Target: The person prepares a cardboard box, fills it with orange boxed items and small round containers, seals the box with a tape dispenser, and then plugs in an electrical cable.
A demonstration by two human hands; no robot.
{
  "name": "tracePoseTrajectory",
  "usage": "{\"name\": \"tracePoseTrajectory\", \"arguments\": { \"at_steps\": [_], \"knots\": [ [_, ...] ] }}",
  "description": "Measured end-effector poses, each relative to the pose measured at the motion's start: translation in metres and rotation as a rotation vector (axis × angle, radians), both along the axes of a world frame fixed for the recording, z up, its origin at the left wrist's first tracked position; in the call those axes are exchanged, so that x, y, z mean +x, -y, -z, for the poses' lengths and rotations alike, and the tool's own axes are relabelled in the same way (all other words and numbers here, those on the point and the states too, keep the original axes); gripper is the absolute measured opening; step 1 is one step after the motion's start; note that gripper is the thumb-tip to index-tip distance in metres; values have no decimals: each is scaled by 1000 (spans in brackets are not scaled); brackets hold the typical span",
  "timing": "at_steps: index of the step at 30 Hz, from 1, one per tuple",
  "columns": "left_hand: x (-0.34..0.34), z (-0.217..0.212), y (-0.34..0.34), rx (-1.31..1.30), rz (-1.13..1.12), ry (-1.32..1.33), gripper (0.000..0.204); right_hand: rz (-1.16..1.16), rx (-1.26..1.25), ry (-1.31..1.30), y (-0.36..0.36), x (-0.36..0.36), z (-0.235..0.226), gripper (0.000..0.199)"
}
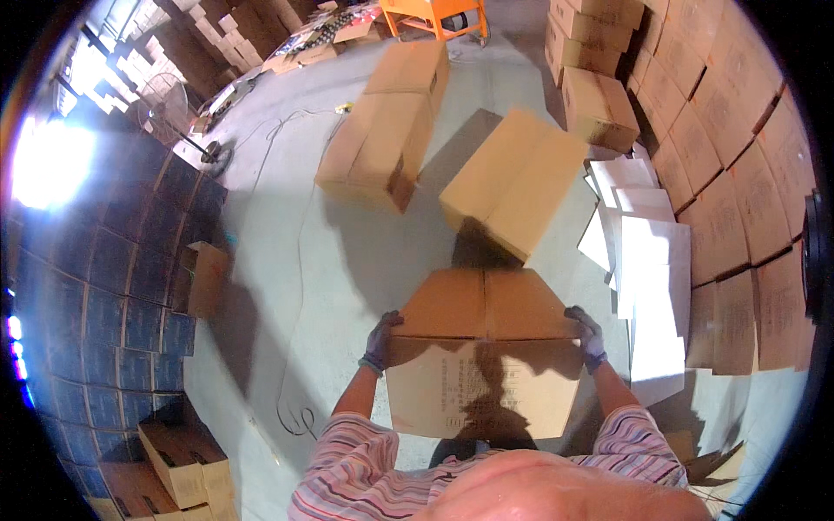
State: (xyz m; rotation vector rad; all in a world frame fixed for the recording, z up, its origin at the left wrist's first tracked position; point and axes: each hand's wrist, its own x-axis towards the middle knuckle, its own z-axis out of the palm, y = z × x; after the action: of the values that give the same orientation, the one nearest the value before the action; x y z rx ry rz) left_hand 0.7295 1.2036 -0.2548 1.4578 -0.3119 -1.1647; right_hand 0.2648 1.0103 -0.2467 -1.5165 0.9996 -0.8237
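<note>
Gloved hands, left hand, right hand, gripping rectangular cardboard box; smooth concrete floor

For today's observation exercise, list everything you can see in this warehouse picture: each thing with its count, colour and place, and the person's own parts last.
Held carton: one, brown, centre, between both hands.
Closed cartons on the floor: two large, brown, ahead; the second to its right.
Stacked cartons: many, brown, wall along the right.
Flat white sheets: a pile, white, floor at the right.
Dark stacked boxes: many, blue-black, left side.
Small open carton: one, brown, against the dark stack.
Cartons at lower left: a few, brown.
Floor fan: one, grey, upper left.
Orange cart: one, top edge.
Cable: one, thin, across the grey floor.
Left hand: grey glove, on the carton's left edge.
Right hand: grey glove, on its right edge.
Sleeves: striped, bottom.
</note>
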Motion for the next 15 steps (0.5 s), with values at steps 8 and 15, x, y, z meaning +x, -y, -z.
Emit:
{"name": "tracePoseTrajectory", "arguments": {
  "at_steps": [8,15],
  "knots": [
    [13,-1,37,-2,-30,-243,31,88,287,77,30,16,-4,36],
    [19,13,39,-180,70,-389,35,71,141,93,43,14,2,35]
  ]
}}
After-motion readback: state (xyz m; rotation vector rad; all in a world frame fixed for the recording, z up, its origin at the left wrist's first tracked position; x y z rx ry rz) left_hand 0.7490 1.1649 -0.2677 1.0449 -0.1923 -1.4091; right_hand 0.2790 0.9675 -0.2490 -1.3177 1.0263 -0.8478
